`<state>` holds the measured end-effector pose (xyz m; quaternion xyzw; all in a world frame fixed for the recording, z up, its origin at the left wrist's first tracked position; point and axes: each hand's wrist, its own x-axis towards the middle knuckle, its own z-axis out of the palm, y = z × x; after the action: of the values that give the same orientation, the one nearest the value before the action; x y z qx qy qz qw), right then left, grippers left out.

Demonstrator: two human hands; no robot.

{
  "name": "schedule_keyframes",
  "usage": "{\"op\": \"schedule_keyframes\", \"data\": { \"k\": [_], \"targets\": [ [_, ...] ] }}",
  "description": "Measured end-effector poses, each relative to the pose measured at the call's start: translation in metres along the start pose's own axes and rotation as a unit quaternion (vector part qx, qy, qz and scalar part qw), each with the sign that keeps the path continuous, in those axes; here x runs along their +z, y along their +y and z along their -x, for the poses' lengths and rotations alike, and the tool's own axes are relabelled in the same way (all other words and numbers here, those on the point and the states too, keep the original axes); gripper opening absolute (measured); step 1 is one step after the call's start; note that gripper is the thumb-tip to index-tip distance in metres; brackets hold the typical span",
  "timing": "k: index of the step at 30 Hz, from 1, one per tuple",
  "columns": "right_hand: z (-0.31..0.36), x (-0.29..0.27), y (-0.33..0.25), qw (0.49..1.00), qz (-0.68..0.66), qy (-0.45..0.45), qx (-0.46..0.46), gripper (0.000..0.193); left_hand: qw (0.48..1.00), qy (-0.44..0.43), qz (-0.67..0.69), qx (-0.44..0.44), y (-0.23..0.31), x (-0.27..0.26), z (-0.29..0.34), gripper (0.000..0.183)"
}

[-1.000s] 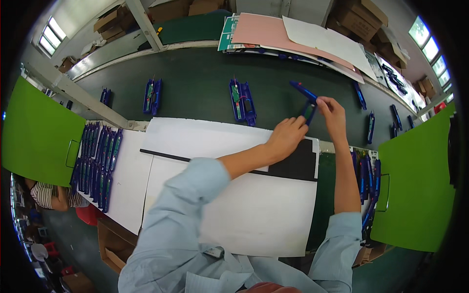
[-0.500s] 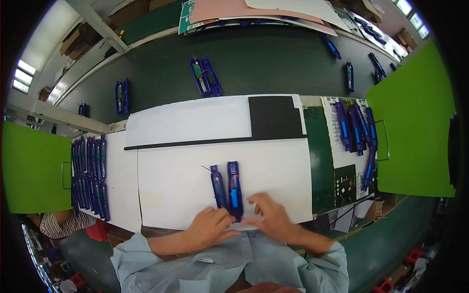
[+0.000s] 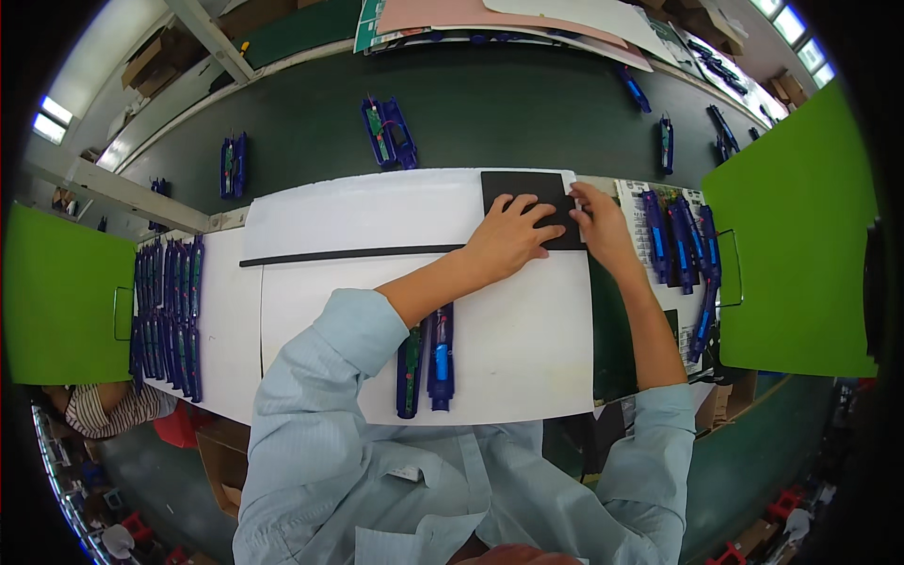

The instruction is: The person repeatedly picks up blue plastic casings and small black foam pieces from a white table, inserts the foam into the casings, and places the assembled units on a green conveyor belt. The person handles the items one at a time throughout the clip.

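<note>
My left hand [image 3: 510, 234] lies flat, fingers spread, on a black rectangular pad [image 3: 527, 186] at the far edge of the white work sheet [image 3: 527, 339]. My right hand [image 3: 597, 222] pinches the pad's right edge. Near my body, two long blue open housings [image 3: 428, 360] lie side by side on the white sheet, one showing a green circuit board, partly hidden under my left forearm.
Several blue housings fill a row on the left [image 3: 168, 315] and a tray on the right [image 3: 680, 247]. More blue units lie on the dark green conveyor [image 3: 387, 131] beyond. Green panels [image 3: 56, 301] stand at both sides. Another person's striped sleeve [image 3: 113, 411] shows at lower left.
Both hands left the two blue housings near my body and reached forward to the black pad. The housings stay on the white sheet.
</note>
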<state>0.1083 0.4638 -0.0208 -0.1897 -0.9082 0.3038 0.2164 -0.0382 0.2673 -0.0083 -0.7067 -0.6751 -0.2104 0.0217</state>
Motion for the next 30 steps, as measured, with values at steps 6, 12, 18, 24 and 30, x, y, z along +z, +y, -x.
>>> {"op": "schedule_keyframes", "data": {
  "k": [6, 12, 18, 24, 30],
  "targets": [
    [-0.013, 0.002, 0.016, 0.987, -0.141, -0.013, 0.073, 0.040, 1.000, 0.014, 0.011, -0.007, 0.005, 0.002, 0.007, 0.044],
    [0.011, -0.001, -0.034, 0.990, -0.086, 0.099, 0.050, 0.030, 0.999, -0.022, 0.026, -0.016, 0.004, -0.005, 0.005, 0.048],
    [0.062, -0.015, -0.090, 0.935, -0.314, 0.089, 0.138, 0.025, 0.991, 0.072, 0.088, -0.075, 0.019, -0.058, 0.049, 0.041],
    [0.137, 0.019, -0.170, 0.840, -0.464, -0.125, 0.251, 0.030, 0.977, 0.109, 0.087, -0.163, 0.095, -0.122, 0.204, 0.026],
    [0.140, 0.052, -0.207, 0.818, -0.457, -0.230, 0.264, 0.029, 0.979, 0.062, 0.041, -0.192, 0.162, -0.074, 0.268, 0.040]
  ]
}}
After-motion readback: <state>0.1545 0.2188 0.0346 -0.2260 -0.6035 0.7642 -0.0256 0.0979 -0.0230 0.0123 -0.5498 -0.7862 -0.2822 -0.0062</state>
